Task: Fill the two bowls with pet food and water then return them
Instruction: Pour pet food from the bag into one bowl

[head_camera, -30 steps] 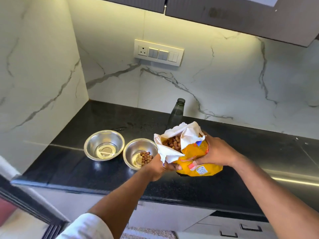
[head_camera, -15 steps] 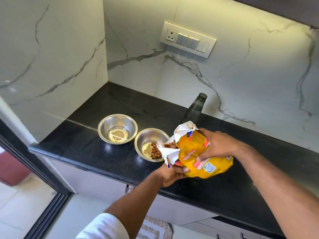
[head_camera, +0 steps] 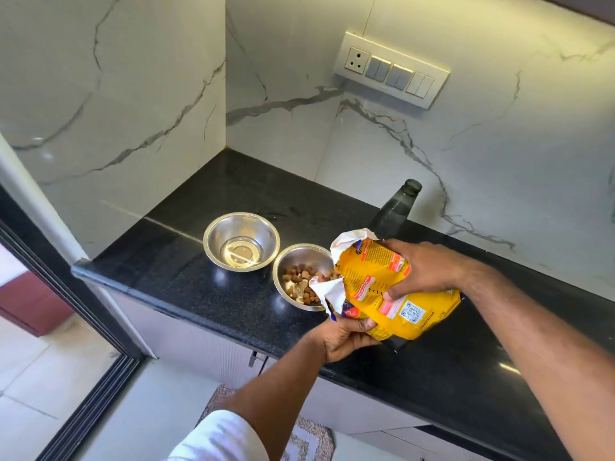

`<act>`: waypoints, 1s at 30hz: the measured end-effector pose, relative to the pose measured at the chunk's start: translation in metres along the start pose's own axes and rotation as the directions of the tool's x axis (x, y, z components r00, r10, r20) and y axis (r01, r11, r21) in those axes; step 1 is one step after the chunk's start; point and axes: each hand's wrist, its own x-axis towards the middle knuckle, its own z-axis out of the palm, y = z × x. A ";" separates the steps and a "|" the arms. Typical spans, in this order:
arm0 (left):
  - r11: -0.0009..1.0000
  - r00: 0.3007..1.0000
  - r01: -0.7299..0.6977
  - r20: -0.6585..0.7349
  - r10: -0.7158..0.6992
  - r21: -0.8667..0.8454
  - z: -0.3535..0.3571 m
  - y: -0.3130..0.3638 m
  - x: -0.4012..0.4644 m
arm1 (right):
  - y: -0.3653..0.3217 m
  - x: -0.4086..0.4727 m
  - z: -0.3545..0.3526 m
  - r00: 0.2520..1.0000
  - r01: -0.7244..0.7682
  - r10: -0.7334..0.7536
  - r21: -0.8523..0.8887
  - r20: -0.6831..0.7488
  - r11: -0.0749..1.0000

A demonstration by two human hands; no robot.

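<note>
The worktop (head_camera: 173, 257) is bare along its left edge and in the back corner behind the two bowls. The empty bowl (head_camera: 241, 241) and the food bowl (head_camera: 301, 277) stand just beside each other, leaving no passage between. The tilted bag (head_camera: 382, 287) overhangs the food bowl's right rim. The bottle (head_camera: 397, 207) stands behind the bag near the back wall.

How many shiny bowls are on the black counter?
2. One bowl sits nearer the corner wall with no kibble in it; the other bowl is beside it, under the tilted yellow bag, holding kibble.
</note>
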 end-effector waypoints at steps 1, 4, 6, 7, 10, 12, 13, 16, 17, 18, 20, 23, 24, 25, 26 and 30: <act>1.000 1.000 0.002 -0.010 -0.002 0.001 -0.001 0.000 0.000 | -0.001 0.001 -0.001 1.000 0.001 -0.001 -0.005 0.000 1.000; 1.000 0.999 0.010 -0.033 -0.010 0.007 -0.001 0.000 0.000 | -0.002 0.002 -0.002 1.000 0.002 -0.002 -0.011 -0.002 1.000; 1.000 0.999 0.011 -0.032 -0.011 0.007 0.000 -0.001 0.000 | -0.002 0.002 -0.003 1.000 0.001 -0.001 -0.014 -0.003 1.000; 1.000 0.999 0.014 -0.032 -0.014 0.002 0.002 -0.001 0.000 | -0.002 0.002 -0.004 1.000 0.000 0.000 -0.017 -0.004 1.000; 0.999 0.999 0.018 -0.036 -0.019 -0.028 0.005 -0.002 0.000 | -0.004 0.002 -0.006 1.000 0.002 -0.002 -0.023 -0.009 1.000; 0.998 0.999 0.016 -0.030 -0.017 -0.055 0.007 -0.003 0.001 | -0.005 0.002 -0.008 1.000 0.006 -0.007 -0.030 -0.007 1.000; 0.998 1.000 0.012 -0.024 -0.014 -0.069 0.007 -0.003 0.001 | -0.005 0.001 -0.009 1.000 0.010 -0.010 -0.036 -0.007 0.999; 0.996 1.000 0.003 -0.026 -0.005 -0.089 0.007 -0.005 0.002 | -0.008 0.000 -0.011 1.000 0.017 -0.017 -0.048 -0.004 0.999; 0.996 1.000 0.000 -0.027 -0.003 -0.090 0.007 -0.006 0.002 | -0.009 0.000 -0.011 1.000 0.018 -0.019 -0.051 -0.003 0.999; 0.996 1.000 0.000 -0.026 -0.003 -0.089 0.008 -0.006 0.002 | -0.009 0.000 -0.012 1.000 0.019 -0.019 -0.056 -0.001 0.998; 0.995 1.000 -0.004 -0.027 0.002 -0.099 0.007 -0.007 0.001 | -0.012 -0.001 -0.012 1.000 0.019 -0.019 -0.069 0.004 0.997; 0.994 1.000 -0.007 -0.029 0.004 -0.110 0.004 -0.009 0.001 | -0.015 -0.002 -0.013 1.000 0.020 -0.019 -0.090 0.011 0.996; 0.994 1.000 -0.010 -0.022 0.007 -0.109 0.005 -0.009 0.001 | -0.015 -0.002 -0.013 1.000 0.019 -0.018 -0.093 0.013 0.995; 0.994 1.000 -0.013 -0.021 0.010 -0.113 0.006 -0.009 0.000 | -0.016 -0.001 -0.013 1.000 0.018 -0.016 -0.097 0.015 0.995; 0.993 1.000 -0.015 -0.026 0.012 -0.115 0.008 -0.008 -0.001 | -0.016 -0.001 -0.014 1.000 0.015 -0.014 -0.101 0.016 0.995; 0.992 0.999 -0.014 -0.035 0.009 -0.128 0.010 -0.009 0.001 | -0.017 0.000 -0.015 1.000 0.012 -0.010 -0.107 0.020 0.994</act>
